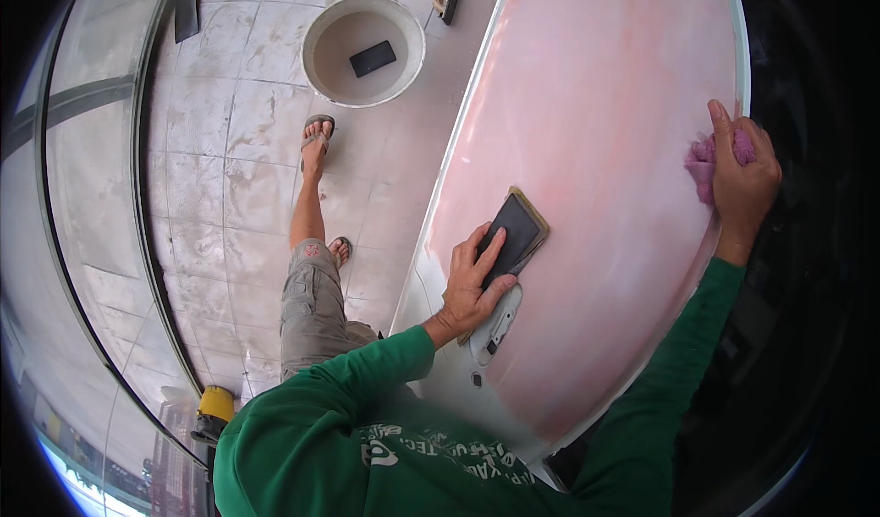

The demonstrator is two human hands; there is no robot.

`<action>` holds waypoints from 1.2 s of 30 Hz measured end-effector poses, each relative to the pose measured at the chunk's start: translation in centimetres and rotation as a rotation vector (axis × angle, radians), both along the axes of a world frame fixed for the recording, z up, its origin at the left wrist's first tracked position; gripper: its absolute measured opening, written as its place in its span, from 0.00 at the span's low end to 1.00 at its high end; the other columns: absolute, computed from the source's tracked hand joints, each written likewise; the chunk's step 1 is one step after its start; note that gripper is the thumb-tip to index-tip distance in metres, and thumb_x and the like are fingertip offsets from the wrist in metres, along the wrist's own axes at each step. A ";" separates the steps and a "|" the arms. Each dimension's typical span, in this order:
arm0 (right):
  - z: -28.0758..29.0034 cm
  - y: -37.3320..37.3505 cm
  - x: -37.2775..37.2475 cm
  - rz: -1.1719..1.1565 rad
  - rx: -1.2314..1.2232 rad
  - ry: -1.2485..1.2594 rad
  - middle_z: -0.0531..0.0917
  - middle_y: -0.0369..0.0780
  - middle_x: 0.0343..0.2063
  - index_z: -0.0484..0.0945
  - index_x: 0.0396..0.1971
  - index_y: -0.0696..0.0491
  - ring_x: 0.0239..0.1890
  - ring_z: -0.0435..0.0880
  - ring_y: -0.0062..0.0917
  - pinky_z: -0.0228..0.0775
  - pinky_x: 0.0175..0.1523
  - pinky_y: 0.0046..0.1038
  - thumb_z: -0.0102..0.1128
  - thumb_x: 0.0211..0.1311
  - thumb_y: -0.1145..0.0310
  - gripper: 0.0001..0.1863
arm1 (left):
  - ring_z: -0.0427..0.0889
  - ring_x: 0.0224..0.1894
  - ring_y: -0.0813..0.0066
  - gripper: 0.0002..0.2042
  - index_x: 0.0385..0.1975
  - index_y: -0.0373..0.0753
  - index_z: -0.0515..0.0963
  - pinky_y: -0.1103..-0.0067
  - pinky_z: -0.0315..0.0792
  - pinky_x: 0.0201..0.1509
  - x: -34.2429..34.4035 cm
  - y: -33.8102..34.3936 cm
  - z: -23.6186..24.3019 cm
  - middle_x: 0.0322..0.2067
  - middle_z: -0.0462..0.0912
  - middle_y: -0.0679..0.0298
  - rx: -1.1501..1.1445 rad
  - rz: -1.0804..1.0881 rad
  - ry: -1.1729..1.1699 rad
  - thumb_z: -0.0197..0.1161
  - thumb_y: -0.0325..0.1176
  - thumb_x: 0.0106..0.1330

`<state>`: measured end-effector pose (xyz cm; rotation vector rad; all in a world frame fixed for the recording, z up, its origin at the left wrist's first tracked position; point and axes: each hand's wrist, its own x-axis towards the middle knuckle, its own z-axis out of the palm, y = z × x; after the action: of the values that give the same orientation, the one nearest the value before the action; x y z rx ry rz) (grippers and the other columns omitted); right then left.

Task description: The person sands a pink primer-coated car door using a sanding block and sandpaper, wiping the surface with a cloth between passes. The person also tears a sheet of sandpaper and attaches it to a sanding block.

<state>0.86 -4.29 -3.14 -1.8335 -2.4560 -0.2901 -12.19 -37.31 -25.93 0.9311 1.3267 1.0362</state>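
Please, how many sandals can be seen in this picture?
2, both worn. One sandal is just below the bucket in the picture; the other sandal is beside the grey shorts. More could be hidden.

From the flat black rectangular block (515, 228) under the left hand (469, 283), the smooth pink-and-white painted panel (605, 68) gives free way toward twelve and one o'clock. Toward four o'clock a hand can also pass. At six o'clock, just beside the thumb, the white oval handle (500, 324) obstructs. Between two and three o'clock, the right hand (744, 170) with the crumpled pink cloth (703, 169) occupies the edge.
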 end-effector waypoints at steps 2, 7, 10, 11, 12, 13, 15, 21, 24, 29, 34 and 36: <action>0.1 -0.4 -0.2 -0.010 -0.006 0.038 0.82 0.39 0.24 0.87 0.31 0.59 0.28 0.81 0.28 0.75 0.39 0.31 0.77 0.67 0.56 0.19 | 0.66 0.71 0.44 0.34 0.78 0.42 0.66 0.60 0.59 0.78 0.2 3.1 -3.9 0.73 0.65 0.44 0.046 0.030 -0.018 0.65 0.45 0.74; -0.2 0.3 -2.9 -0.052 -0.014 0.146 0.79 0.38 0.22 0.86 0.29 0.60 0.27 0.79 0.24 0.73 0.38 0.29 0.78 0.67 0.59 0.18 | 0.72 0.68 0.46 0.32 0.76 0.39 0.69 0.62 0.63 0.75 0.0 21.4 -20.7 0.68 0.73 0.44 -0.316 0.194 -0.045 0.60 0.50 0.78; -0.6 0.3 -1.6 0.029 0.006 0.107 0.81 0.39 0.22 0.87 0.30 0.59 0.27 0.80 0.27 0.74 0.39 0.31 0.78 0.66 0.56 0.19 | 0.70 0.68 0.46 0.32 0.75 0.39 0.70 0.62 0.63 0.75 1.5 17.2 -16.2 0.69 0.72 0.46 -0.283 0.214 -0.186 0.61 0.49 0.77; -0.5 0.4 -1.2 0.015 0.014 0.080 0.82 0.39 0.23 0.88 0.30 0.59 0.27 0.80 0.28 0.75 0.39 0.31 0.78 0.66 0.54 0.20 | 0.68 0.68 0.47 0.32 0.76 0.41 0.70 0.61 0.63 0.75 2.0 13.5 -12.1 0.69 0.71 0.46 -0.216 0.170 -0.128 0.63 0.48 0.76; -0.3 0.0 -0.9 0.003 0.008 0.058 0.82 0.39 0.23 0.88 0.31 0.58 0.27 0.81 0.29 0.75 0.39 0.32 0.78 0.65 0.53 0.20 | 0.67 0.67 0.48 0.32 0.76 0.43 0.70 0.62 0.62 0.75 1.7 9.7 -7.1 0.70 0.70 0.48 -0.138 0.142 -0.057 0.66 0.47 0.75; -0.2 -0.2 -0.6 -0.001 0.004 0.040 0.83 0.40 0.23 0.89 0.31 0.58 0.27 0.81 0.30 0.76 0.39 0.33 0.78 0.65 0.52 0.21 | 0.66 0.68 0.49 0.33 0.76 0.43 0.70 0.62 0.62 0.75 1.0 6.5 -2.1 0.70 0.68 0.49 -0.114 0.087 -0.039 0.68 0.46 0.74; -0.1 0.0 0.2 0.011 -0.008 0.037 0.86 0.42 0.25 0.90 0.33 0.57 0.29 0.84 0.33 0.77 0.40 0.34 0.77 0.64 0.49 0.22 | 0.65 0.68 0.49 0.34 0.76 0.40 0.70 0.61 0.63 0.73 0.8 3.3 2.2 0.67 0.66 0.46 -0.115 0.031 -0.027 0.69 0.46 0.72; -0.7 1.8 0.0 0.062 0.028 0.221 0.87 0.41 0.24 0.89 0.30 0.56 0.25 0.84 0.32 0.77 0.37 0.33 0.75 0.66 0.46 0.24 | 0.70 0.65 0.40 0.38 0.74 0.41 0.73 0.58 0.67 0.70 0.1 29.9 -8.0 0.64 0.71 0.41 -0.143 0.220 0.019 0.61 0.60 0.70; -0.2 3.2 -0.9 0.085 -0.039 0.191 0.84 0.37 0.18 0.87 0.26 0.54 0.21 0.81 0.27 0.76 0.34 0.30 0.71 0.68 0.42 0.27 | 0.68 0.69 0.37 0.38 0.76 0.47 0.71 0.56 0.66 0.72 -0.3 34.3 -9.5 0.64 0.73 0.40 -0.288 0.220 -0.099 0.59 0.62 0.70; -0.3 2.2 1.7 -0.006 -0.147 0.326 0.83 0.38 0.19 0.87 0.29 0.58 0.22 0.81 0.24 0.74 0.34 0.28 0.73 0.70 0.50 0.23 | 0.68 0.65 0.40 0.35 0.78 0.40 0.67 0.57 0.64 0.72 2.1 8.9 0.4 0.66 0.67 0.38 0.025 0.101 0.131 0.65 0.49 0.75; 0.6 1.2 1.1 0.016 -0.183 0.396 0.82 0.41 0.23 0.86 0.33 0.65 0.26 0.78 0.22 0.72 0.36 0.29 0.72 0.72 0.63 0.16 | 0.65 0.67 0.45 0.35 0.77 0.38 0.67 0.58 0.62 0.74 1.6 10.2 1.2 0.65 0.67 0.43 -0.039 0.033 0.089 0.64 0.48 0.75; 0.7 1.6 0.8 0.023 -0.188 0.404 0.81 0.40 0.23 0.85 0.33 0.65 0.26 0.77 0.22 0.71 0.36 0.29 0.72 0.72 0.66 0.15 | 0.69 0.63 0.44 0.34 0.74 0.39 0.72 0.60 0.64 0.72 1.8 24.4 -1.3 0.61 0.71 0.42 -0.034 0.129 0.067 0.64 0.53 0.74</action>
<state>1.65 -2.69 -2.48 -1.7174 -2.2789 0.2951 -10.42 -12.91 -27.21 0.8707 1.4719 1.0849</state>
